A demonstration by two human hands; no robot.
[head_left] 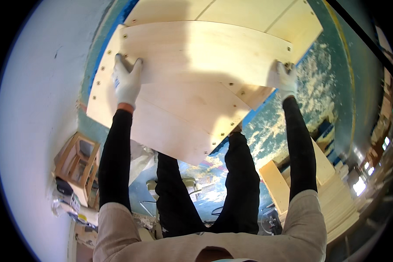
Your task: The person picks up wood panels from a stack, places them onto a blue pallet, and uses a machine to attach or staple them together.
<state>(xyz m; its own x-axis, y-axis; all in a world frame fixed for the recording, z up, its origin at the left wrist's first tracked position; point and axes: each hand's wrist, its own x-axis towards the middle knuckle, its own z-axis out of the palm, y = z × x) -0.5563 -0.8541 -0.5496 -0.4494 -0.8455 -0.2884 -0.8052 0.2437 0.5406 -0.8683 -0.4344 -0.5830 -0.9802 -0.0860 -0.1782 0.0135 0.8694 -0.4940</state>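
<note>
Panels (170, 124) of pale wood lie overlapped on a blue-edged support (254, 116), with the work apparently partway through: the pieces look cut to shape, and small dark fittings (231, 83) already sit near several edges, though whether each is a bolt, an insert or a lined hole is too small to tell. The long top panel (209, 52) lies across the others in front of the person, its curved far edge crossing the seams of the far panels (238, 12) — it covers parts of the lower ones, and its outline does not match theirs. Both hands are on it, so the placing of this piece seems unfinished. The gloved left hand (127, 83) rests at the left end, thumb and fingers spread wide; the gloved right hand (286, 79) is at the right end, fingers bent near the corner, but I cannot tell whether it pinches the edge or only presses. No fastening tool shows in either hand — whether the layers are joined cannot be seen, and any lining up or fixing would, in my judgement, still be left. Sawdust (310, 83) lies scattered on the green floor (343, 94) to the right.
</note>
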